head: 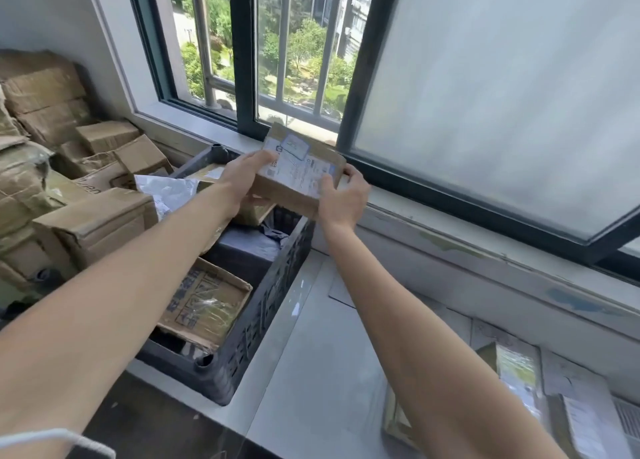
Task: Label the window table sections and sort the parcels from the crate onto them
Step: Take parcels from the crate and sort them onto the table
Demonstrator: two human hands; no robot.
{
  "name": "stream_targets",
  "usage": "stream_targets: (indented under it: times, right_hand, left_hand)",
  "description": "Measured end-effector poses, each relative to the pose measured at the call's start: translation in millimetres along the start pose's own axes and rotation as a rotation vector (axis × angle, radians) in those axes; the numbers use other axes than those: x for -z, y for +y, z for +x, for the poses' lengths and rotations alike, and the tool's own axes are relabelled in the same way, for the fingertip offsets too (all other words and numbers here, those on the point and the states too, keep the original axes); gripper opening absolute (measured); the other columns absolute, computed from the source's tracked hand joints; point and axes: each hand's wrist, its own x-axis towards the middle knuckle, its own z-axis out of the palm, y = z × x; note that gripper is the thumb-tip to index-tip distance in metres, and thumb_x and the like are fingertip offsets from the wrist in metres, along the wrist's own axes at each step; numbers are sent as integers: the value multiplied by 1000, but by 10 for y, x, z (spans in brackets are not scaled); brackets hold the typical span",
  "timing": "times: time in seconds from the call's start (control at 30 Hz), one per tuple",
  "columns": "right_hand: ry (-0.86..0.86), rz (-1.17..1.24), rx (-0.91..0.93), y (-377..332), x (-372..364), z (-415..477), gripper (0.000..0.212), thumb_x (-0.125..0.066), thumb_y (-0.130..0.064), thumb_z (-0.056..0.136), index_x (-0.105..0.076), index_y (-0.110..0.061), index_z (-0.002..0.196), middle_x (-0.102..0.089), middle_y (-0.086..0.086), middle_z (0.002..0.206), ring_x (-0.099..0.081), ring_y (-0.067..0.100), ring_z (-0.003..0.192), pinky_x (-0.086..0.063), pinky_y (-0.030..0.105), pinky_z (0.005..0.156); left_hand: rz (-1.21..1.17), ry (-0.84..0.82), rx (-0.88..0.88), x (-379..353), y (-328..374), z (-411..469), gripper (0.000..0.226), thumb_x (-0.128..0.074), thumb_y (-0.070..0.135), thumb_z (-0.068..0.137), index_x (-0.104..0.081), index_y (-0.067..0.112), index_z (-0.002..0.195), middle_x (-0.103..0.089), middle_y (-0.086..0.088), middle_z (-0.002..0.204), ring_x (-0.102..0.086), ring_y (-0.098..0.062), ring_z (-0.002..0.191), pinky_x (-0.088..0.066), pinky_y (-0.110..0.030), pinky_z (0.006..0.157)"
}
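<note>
One cardboard parcel [298, 171], with a white label on its top face, is held up by two grips above the far end of the single dark lattice crate [263, 306], close to the window sill [450, 223]. The left grip [242, 178] is closed on the parcel's left end, thumb laid on the label. The right grip [341, 198] is closed round its right end. Three parcels can be counted inside the crate: a printed cardboard one [204, 302] nearest, a dark wrapped one [246, 250] behind it, and a further cardboard one [256, 212], largely hidden below the left grip. A crumpled pale bag [166, 191] is seen at the crate's far left edge; whether it lies inside cannot be told. At least three flat parcels [519, 365] are laid on the grey surface [304, 372] at lower right, their count cut short by the frame edge. One pale sheet [341, 292] lies flat by the wall. The crate's left wall is crowded by a stack of cardboard boxes [69, 129]. Its near corner stands close to the surface's front edge. A broad bare strip of surface is left between the crate's right wall and the laid parcels.
</note>
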Motion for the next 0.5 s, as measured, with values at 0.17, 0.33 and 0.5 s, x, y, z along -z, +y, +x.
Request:
stream_targets:
  times: [0.17,0.33,0.5]
  right_hand:
    - [-287,388,-433,252,651,193,53,-65,-45,91,-53,-13,132,-71,5,116,-71,22,94,-53,28,64]
    - [-354,369,-443,545,1197,247,53,-72,-47,83,-58,-19,126,-76,-3,100,-72,10,70,-53,21,53]
    - [-306,287,-346,687,1613,300,60,-76,-47,80,-56,-21,130,-74,0,111,-71,16,98,-54,32,81]
  left_hand:
    - [50,-296,-8,-453,-56,-137,56,-70,49,74,-61,21,121,-71,-12,111,-69,-30,103,-59,-40,77]
    - [49,-447,86,-856,-271,-233,49,-60,46,84,-58,22,126,-67,-10,115,-61,-29,112,-54,-48,93]
    - [121,-538,141,-1096,-403,-305,50,-62,46,82,-59,21,125,-67,-8,103,-60,-25,98,-45,-51,102]
